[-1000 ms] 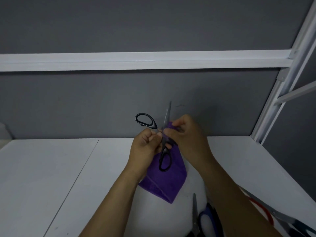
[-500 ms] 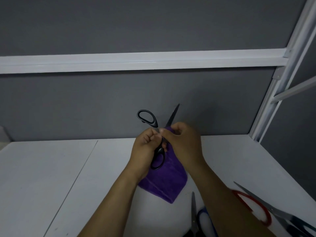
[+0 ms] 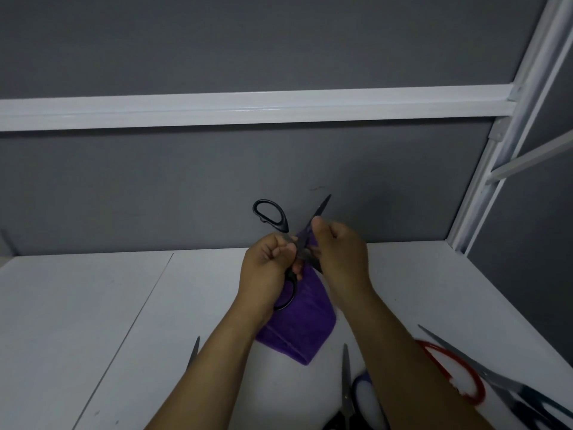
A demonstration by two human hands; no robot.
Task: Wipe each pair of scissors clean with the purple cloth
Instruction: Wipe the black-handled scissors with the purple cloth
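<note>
I hold a pair of black-handled scissors [image 3: 270, 214] spread wide above the white table [image 3: 93, 321]. My left hand [image 3: 266, 271] grips them at the pivot, one handle loop up at the left and the other down by my palm. My right hand [image 3: 338, 252] pinches the purple cloth [image 3: 300, 327] round the blade that points up and right; the blade tip [image 3: 324, 204] sticks out above my thumb. The cloth hangs down between my wrists. Other scissors lie near the front edge: a blue-handled pair [image 3: 356, 395], a red-handled pair [image 3: 449, 364] and a dark pair [image 3: 527, 401].
A further blade tip [image 3: 193, 352] pokes out left of my left forearm. A grey partition wall [image 3: 217, 181] with a white rail [image 3: 248, 107] stands behind the table. A white frame post [image 3: 496, 144] rises at the right corner.
The blade tilted from upright towards the right, and my right hand slid the cloth up along it. My view dropped, so more scissors show at the front.
</note>
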